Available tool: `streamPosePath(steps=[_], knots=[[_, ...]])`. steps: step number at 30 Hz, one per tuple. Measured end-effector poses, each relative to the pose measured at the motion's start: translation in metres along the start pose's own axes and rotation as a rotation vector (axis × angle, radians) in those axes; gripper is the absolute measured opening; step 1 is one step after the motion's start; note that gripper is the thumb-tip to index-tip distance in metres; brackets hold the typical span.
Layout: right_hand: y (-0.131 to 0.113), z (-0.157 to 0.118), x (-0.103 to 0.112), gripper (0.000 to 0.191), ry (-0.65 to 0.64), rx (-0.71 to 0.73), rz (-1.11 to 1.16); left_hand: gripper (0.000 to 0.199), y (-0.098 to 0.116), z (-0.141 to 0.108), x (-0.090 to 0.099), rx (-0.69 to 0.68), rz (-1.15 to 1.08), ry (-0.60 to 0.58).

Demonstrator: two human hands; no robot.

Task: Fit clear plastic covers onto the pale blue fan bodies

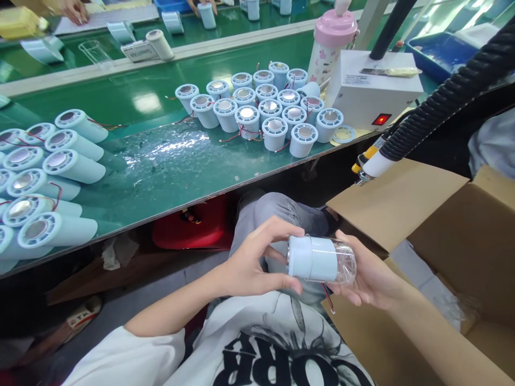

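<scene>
A light-blue cylindrical part (pixel 311 258) lies on its side above my lap, with a clear cup (pixel 346 262) at its right end. My left hand (pixel 261 262) grips the blue end, thumb below and fingers above. At the other end, my right hand (pixel 368 271) is wrapped round the clear cup. Thin red and dark wires (pixel 329 298) dangle beneath the part, near the right fingers. How far the cup reaches over the blue body is hard to make out.
Light-blue housings (pixel 274 133) with wires stand in a group on the green bench (pixel 173 177); more (pixel 60 230) lie at left. A white box (pixel 372 88) with a lit red switch and a pink-lidded bottle (pixel 332 43) stand behind. An open carton (pixel 406 203), black hose (pixel 450 91) and co-worker's hand (pixel 74 10) show.
</scene>
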State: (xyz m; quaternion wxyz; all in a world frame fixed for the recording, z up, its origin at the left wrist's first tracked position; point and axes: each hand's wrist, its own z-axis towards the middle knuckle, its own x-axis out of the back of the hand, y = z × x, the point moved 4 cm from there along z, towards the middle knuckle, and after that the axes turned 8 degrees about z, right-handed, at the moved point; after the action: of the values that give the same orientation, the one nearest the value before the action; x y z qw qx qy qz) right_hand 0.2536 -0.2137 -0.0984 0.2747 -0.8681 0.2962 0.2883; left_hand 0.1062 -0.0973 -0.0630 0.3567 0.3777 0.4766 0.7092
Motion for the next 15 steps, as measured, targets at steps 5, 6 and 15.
streamPosePath(steps=[5, 6, 15], knots=[[0.000, 0.002, -0.003, 0.075, 0.040, 0.004, -0.014, 0.061, -0.001, -0.001, 0.000, 0.106, 0.021, 0.025], [0.000, 0.003, -0.004, 0.072, 0.028, 0.023, -0.017, 0.053, -0.001, -0.001, 0.000, 0.116, 0.029, 0.038], [0.007, 0.010, -0.008, 0.060, 0.034, 0.196, -0.051, 0.014, -0.007, -0.003, -0.006, 0.143, -0.011, 0.263]])
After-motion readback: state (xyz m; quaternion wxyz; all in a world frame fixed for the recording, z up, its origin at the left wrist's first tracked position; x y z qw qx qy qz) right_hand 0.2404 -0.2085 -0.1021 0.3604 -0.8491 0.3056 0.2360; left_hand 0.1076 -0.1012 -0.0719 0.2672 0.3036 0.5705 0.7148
